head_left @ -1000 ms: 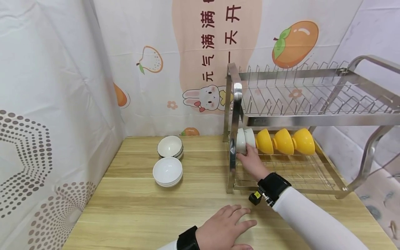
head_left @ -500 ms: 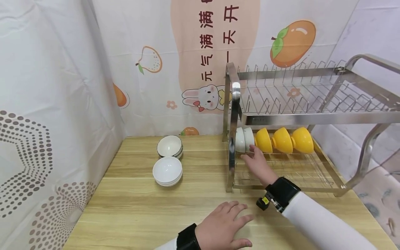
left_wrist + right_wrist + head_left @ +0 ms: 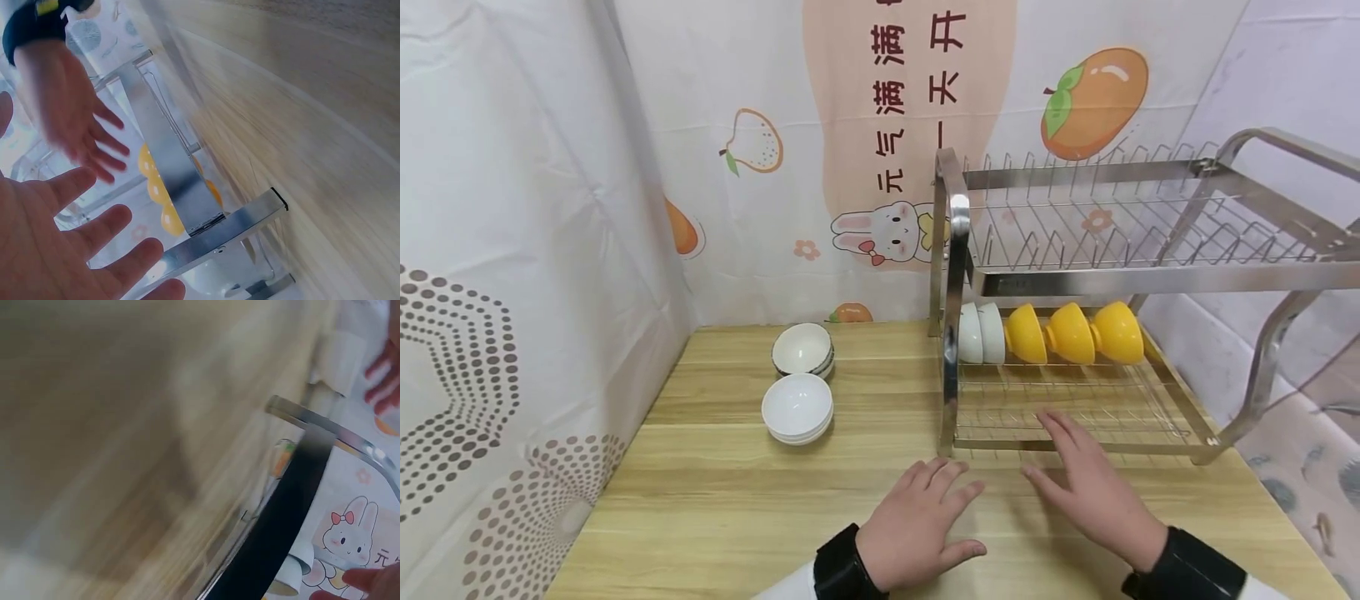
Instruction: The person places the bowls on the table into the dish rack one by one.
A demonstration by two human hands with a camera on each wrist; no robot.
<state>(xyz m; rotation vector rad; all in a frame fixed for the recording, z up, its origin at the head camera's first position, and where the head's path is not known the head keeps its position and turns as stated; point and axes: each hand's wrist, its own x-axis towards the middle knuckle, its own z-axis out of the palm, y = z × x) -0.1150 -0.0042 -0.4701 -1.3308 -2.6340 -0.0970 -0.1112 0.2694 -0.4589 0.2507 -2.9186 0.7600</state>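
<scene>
My left hand [image 3: 917, 525] hovers over the table with its fingers spread, holding nothing. Near the rack's front edge is my right hand [image 3: 1101, 492], fingers extended and also holding nothing. On the lower tier of the metal dish rack [image 3: 1075, 448], two white bowls [image 3: 992, 333] stand on their sides at the left end. Beside them, three yellow bowls [image 3: 1071, 333] stand in a row on their sides. In the left wrist view, the yellow bowls [image 3: 156, 190] show behind the rack's rail; in the right wrist view, the white bowls [image 3: 290, 572] are partly hidden.
Left of the rack, a stack of dark-rimmed white bowls [image 3: 802, 348] stands on the wooden table [image 3: 700, 500]. Just in front of it is a stack of plain white bowls [image 3: 797, 408]. The rack's upper tier [image 3: 1120, 233] overhangs the lower one.
My right hand has let go of the white bowls in the rack and drawn back toward the rack's front edge. The left hand has shifted slightly left.
</scene>
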